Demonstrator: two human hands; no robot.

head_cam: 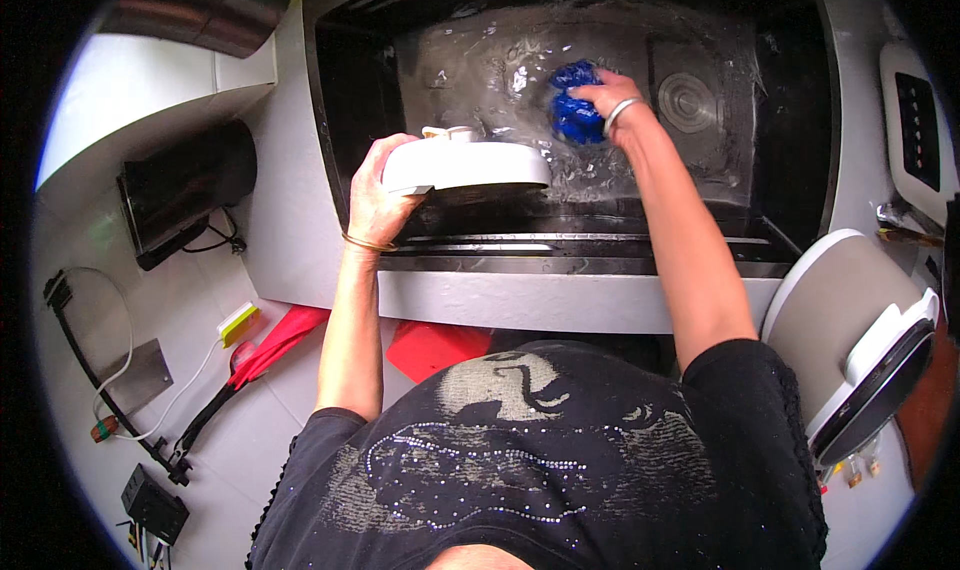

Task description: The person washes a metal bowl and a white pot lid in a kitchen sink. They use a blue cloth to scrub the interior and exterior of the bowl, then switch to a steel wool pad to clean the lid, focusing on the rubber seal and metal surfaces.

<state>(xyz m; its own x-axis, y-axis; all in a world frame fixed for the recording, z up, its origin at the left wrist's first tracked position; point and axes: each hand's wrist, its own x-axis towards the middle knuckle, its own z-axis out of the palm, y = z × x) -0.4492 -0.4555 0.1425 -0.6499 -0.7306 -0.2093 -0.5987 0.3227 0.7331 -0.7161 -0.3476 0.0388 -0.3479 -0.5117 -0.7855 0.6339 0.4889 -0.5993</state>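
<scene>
At the near side of a dark sink, my left hand grips a white round lid-like piece by its left end, tilted almost on edge. A small cream-coloured part shows on its far side; I cannot tell what it is. My right hand has its fingers on a blue cloth or scrubber, low in the basin, where the surface looks wet and rippled. A round metal drain cover lies to the right of this hand.
A grey and white appliance with a dark lid stands by the sink's near right corner. Another white appliance is at the far right. To the left are a black screen-like device, a red folded umbrella and a power strip with a cord.
</scene>
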